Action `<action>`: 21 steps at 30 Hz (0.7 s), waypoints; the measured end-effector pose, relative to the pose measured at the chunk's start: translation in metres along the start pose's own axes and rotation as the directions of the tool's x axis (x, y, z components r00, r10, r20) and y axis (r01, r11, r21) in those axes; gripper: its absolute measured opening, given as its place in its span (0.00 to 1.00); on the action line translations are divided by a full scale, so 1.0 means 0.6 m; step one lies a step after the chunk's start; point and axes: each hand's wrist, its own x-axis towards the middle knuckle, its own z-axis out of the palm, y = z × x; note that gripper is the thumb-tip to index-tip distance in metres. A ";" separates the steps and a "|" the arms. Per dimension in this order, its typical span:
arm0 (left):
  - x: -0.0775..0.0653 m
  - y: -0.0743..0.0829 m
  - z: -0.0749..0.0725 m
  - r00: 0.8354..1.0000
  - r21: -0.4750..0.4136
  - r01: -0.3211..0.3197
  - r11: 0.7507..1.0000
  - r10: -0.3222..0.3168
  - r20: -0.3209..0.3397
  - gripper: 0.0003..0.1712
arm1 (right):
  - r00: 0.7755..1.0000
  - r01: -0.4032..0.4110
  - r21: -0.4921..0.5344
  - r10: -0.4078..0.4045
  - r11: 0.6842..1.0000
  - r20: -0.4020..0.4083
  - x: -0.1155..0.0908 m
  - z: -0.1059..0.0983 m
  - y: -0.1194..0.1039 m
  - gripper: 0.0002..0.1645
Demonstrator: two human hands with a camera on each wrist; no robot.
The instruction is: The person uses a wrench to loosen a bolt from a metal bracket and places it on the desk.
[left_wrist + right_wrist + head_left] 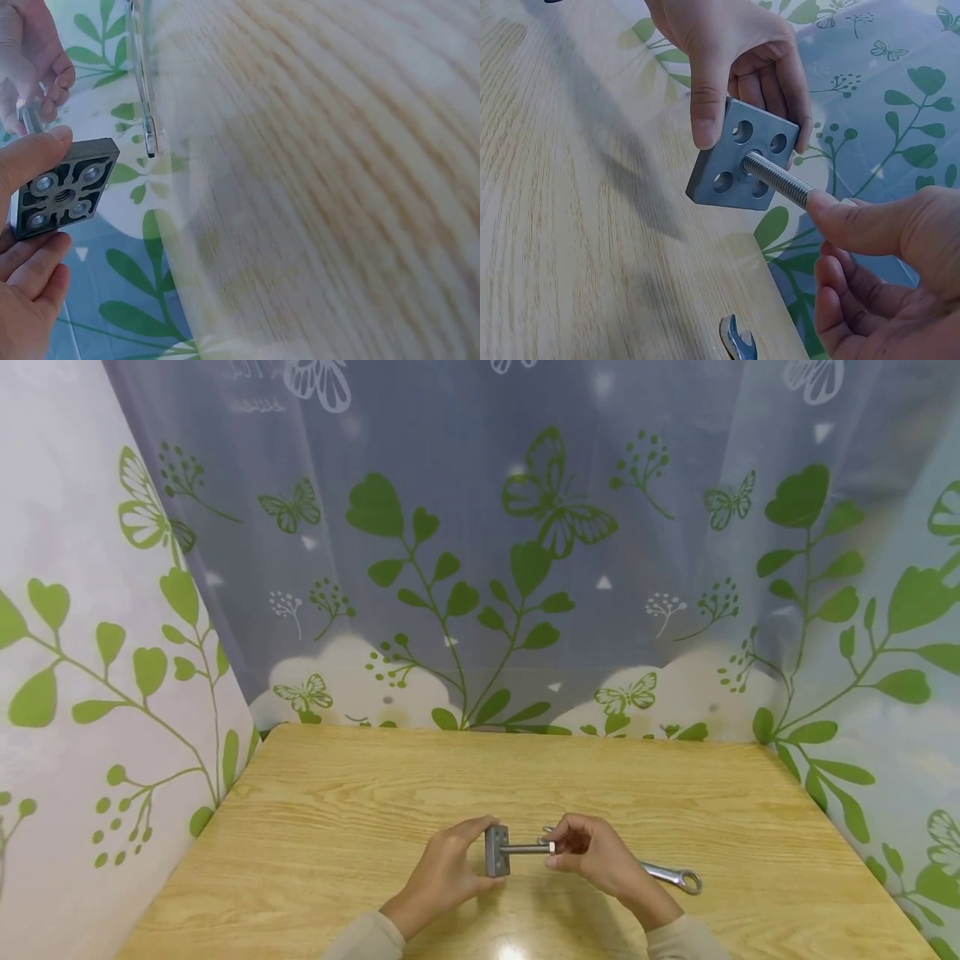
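My left hand (447, 864) grips a square grey metal plate (718, 187) by its edges, thumb on one side and fingers on the other. The plate stands on edge, with a hole near each corner and a threaded hole in the middle. A long threaded bolt (780, 178) meets the middle hole on the plate's flat face. My right hand (592, 856) pinches the bolt's head end between thumb and fingers. The left wrist view shows the plate's ribbed back (73, 174), where no bolt end sticks out. Both hands are above the wooden table.
A combination wrench (667, 874) lies on the wooden table (360, 785), partly hidden behind my right hand; its open jaw (739, 343) shows in the right wrist view. Leaf-and-butterfly curtains (480, 568) enclose the table at the back and both sides.
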 end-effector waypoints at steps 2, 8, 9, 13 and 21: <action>0.000 0.000 0.000 1.000 -0.003 0.000 1.000 0.000 -0.001 0.41 | 1.000 -0.007 0.008 0.007 1.000 0.002 0.000 0.000 0.002 0.13; -0.001 -0.002 0.001 1.000 -0.003 0.001 1.000 -0.001 0.001 0.41 | 0.998 -0.058 -0.014 0.059 0.998 0.026 -0.001 0.000 0.004 0.19; -0.001 -0.002 0.001 1.000 -0.003 -0.001 1.000 0.001 0.001 0.41 | 0.997 -0.070 -0.013 0.070 0.997 0.040 -0.001 0.000 0.003 0.21; 0.000 -0.002 0.001 1.000 -0.001 -0.007 1.000 0.007 -0.001 0.41 | 0.985 -0.141 0.003 0.140 0.990 0.098 -0.002 0.000 0.002 0.25; -0.001 -0.002 0.004 1.000 0.000 -0.014 1.000 0.014 -0.002 0.41 | 0.966 -0.234 0.070 0.224 0.970 0.128 -0.002 0.003 0.004 0.37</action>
